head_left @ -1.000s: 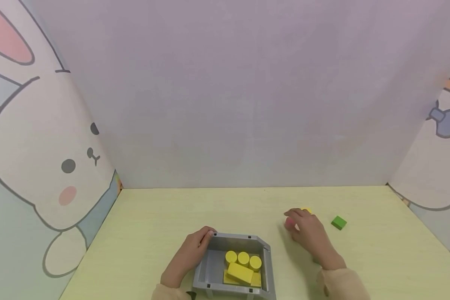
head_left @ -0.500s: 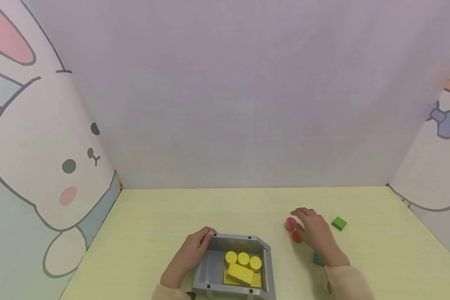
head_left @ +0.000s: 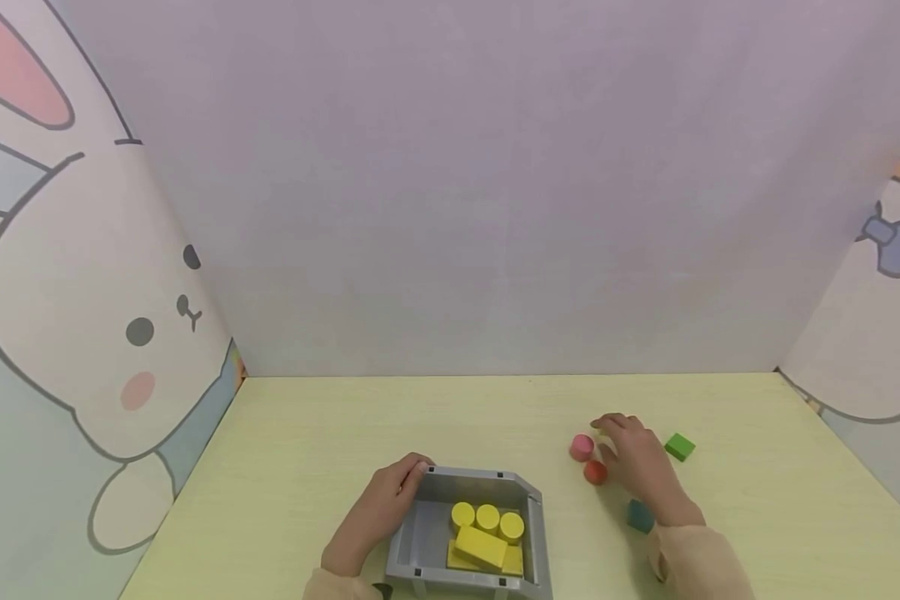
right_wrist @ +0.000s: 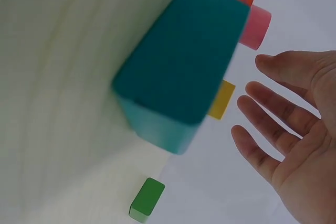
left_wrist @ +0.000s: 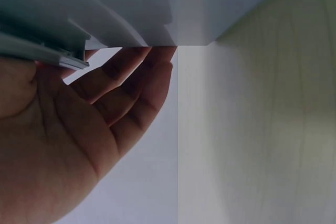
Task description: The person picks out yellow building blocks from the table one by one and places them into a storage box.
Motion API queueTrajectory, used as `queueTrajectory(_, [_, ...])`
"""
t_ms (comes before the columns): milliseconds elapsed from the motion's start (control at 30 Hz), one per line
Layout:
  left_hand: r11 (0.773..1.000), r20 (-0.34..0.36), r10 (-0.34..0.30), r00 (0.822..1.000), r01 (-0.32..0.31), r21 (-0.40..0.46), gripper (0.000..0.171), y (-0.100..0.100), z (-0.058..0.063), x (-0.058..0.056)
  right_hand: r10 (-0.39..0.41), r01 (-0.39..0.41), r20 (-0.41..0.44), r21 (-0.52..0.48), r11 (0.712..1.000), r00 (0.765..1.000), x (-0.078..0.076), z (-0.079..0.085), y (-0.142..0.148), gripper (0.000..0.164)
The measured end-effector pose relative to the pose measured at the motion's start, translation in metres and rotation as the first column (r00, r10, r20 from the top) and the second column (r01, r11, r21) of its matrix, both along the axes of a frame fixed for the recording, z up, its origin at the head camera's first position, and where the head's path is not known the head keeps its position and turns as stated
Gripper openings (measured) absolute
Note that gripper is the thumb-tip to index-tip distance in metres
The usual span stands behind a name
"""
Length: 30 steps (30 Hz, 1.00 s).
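Note:
My left hand (head_left: 381, 498) grips the left side of a grey plastic bin (head_left: 465, 575) at its far corner. Seen from the left wrist, its fingers (left_wrist: 139, 106) reach along the bin's wall. Yellow cylinders (head_left: 487, 518) and yellow rectangular blocks (head_left: 480, 547) lie inside the bin. My right hand (head_left: 641, 462) hovers over the table with fingers spread and nothing held. Close by its fingertips is a small yellow block (right_wrist: 222, 99), mostly hidden in the head view. A pink cylinder (head_left: 582, 447) and a red round block (head_left: 596, 472) sit left of this hand.
A teal block (head_left: 640, 517) stands beside the right wrist, large in the right wrist view. Farther right lies a green block (head_left: 679, 447). A plain wall (head_left: 495, 208) rises behind the table (head_left: 307, 417), with printed cartoon panels at both sides.
My right hand has moved slightly right, away from the pink cylinder, uncovering the red block and the teal block. The left hand and the bin have stayed in place.

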<state>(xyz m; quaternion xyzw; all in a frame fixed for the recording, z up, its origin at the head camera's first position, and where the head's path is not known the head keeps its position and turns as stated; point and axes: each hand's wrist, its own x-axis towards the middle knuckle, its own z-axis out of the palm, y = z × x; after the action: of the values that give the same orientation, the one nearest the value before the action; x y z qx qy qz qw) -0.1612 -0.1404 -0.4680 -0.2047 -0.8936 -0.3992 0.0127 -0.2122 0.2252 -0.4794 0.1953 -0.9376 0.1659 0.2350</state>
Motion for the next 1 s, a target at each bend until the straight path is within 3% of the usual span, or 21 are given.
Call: queueTrajectory(1000, [1.0,0.001,0.003,1.0,-0.003,-0.003,0.031,0.0,0.0,-0.001,-0.083,0.075,0.177,0.049,0.996,0.981,-0.015,0.004,0.012,0.03])
